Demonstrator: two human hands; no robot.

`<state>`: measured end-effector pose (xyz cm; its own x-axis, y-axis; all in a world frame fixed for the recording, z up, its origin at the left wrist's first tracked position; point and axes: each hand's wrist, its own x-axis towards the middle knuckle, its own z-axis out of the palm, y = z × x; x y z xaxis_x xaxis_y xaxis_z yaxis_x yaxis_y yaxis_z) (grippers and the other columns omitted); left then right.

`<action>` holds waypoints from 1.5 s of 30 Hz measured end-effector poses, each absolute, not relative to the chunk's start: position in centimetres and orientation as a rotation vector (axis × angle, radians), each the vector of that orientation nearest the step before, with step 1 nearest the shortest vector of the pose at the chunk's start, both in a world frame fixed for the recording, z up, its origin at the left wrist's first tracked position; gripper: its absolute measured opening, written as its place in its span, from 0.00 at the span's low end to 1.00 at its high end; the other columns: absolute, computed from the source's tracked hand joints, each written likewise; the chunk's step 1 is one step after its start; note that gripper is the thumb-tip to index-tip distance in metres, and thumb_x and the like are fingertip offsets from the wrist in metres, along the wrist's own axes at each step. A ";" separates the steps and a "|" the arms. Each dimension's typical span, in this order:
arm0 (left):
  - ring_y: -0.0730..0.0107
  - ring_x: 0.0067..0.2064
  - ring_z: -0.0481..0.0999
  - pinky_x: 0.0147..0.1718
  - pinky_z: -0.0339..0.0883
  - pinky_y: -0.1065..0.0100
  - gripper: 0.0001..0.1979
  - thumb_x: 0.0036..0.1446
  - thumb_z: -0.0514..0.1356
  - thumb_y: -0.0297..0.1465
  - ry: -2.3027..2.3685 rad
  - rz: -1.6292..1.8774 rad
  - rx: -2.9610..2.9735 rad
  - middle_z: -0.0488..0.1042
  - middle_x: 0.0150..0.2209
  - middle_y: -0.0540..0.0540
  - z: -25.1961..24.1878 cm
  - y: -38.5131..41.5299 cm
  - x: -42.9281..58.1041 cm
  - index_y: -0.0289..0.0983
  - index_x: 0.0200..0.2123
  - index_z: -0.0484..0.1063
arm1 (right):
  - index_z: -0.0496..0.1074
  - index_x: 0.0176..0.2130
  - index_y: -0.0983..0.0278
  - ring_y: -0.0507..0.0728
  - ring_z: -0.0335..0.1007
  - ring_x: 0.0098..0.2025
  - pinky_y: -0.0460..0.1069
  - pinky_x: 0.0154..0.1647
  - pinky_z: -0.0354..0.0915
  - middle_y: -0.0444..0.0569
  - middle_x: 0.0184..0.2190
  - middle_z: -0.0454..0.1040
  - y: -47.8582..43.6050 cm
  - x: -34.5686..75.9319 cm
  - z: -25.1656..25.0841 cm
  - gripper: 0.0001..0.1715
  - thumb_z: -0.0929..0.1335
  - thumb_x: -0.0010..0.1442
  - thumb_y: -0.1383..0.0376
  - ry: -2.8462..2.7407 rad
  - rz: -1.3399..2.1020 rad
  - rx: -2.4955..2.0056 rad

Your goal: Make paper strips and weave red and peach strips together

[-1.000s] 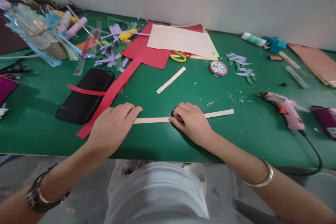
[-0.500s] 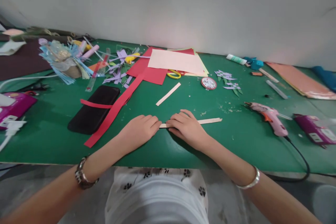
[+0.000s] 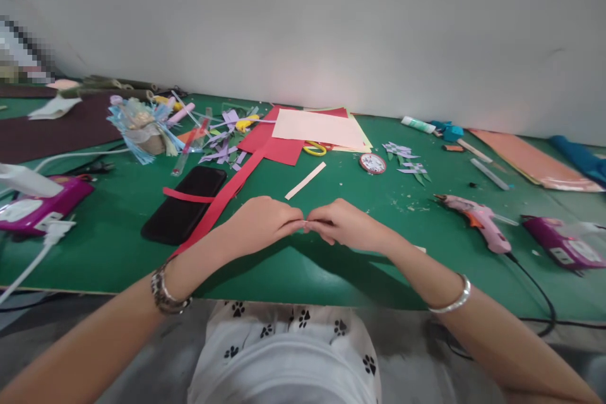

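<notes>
My left hand (image 3: 262, 222) and my right hand (image 3: 348, 225) are raised a little above the green table (image 3: 108, 246), fingertips meeting at the middle. Both pinch a thin cream paper strip (image 3: 304, 225); only a sliver shows between the fingers, and its far end peeks out behind my right wrist. A second, shorter cream strip (image 3: 305, 180) lies on the table just beyond my hands. A long red paper strip (image 3: 227, 197) runs diagonally past my left hand, across a black phone (image 3: 184, 203).
A pink glue gun (image 3: 476, 221) with its cord lies at the right. Red and cream sheets (image 3: 312, 129), yellow scissors (image 3: 315, 149), purple paper scraps (image 3: 222, 139), a round tin (image 3: 372, 163) and woven purple pieces (image 3: 407, 159) sit farther back. Purple boxes (image 3: 38, 208) stand at both sides.
My hands slid together along the cream strip, then lifted it off the table. The head camera tilted up, showing more wall.
</notes>
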<state>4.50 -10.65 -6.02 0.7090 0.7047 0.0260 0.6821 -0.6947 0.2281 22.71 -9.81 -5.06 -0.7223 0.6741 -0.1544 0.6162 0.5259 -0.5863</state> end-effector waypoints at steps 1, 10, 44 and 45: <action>0.72 0.27 0.71 0.23 0.52 0.73 0.18 0.60 0.44 0.37 1.099 0.155 2.688 0.74 0.25 0.51 -5.7 -10.6 4.6 0.38 0.29 0.70 | 0.70 0.28 0.68 0.46 0.57 0.16 0.42 0.23 0.54 0.40 0.12 0.63 -9.7 22.7 -4.8 0.16 0.58 0.59 0.66 -2.675 0.972 -1.106; 0.76 0.22 0.70 0.25 0.62 0.76 0.19 0.59 0.43 0.38 0.871 0.063 2.044 0.70 0.15 0.53 -4.0 -10.2 0.8 0.36 0.24 0.65 | 0.68 0.29 0.68 0.44 0.50 0.13 0.41 0.18 0.53 0.37 0.12 0.61 -8.8 25.3 -3.5 0.17 0.57 0.59 0.62 -2.572 1.450 -1.142; 0.81 0.12 0.61 0.18 0.57 0.78 0.15 0.58 0.47 0.36 0.829 0.266 1.755 0.62 0.09 0.57 -4.3 -10.0 5.5 0.34 0.26 0.65 | 0.63 0.25 0.66 0.45 0.52 0.15 0.41 0.18 0.52 0.38 0.13 0.58 -9.5 27.0 -0.9 0.15 0.57 0.58 0.61 -2.492 1.161 -1.180; 0.80 0.13 0.62 0.18 0.57 0.78 0.15 0.58 0.47 0.37 0.839 0.290 1.752 0.63 0.10 0.57 -4.1 -9.5 5.6 0.34 0.26 0.64 | 0.64 0.27 0.66 0.45 0.54 0.16 0.42 0.18 0.52 0.38 0.14 0.59 -9.2 26.9 -0.8 0.14 0.57 0.58 0.61 -2.426 1.125 -1.201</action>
<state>5.60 -9.54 -4.07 0.7177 0.6632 -0.2124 0.3907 -0.1310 0.9112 26.89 -9.20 -0.76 -0.6458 0.7508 -0.1385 0.5909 0.3767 -0.7134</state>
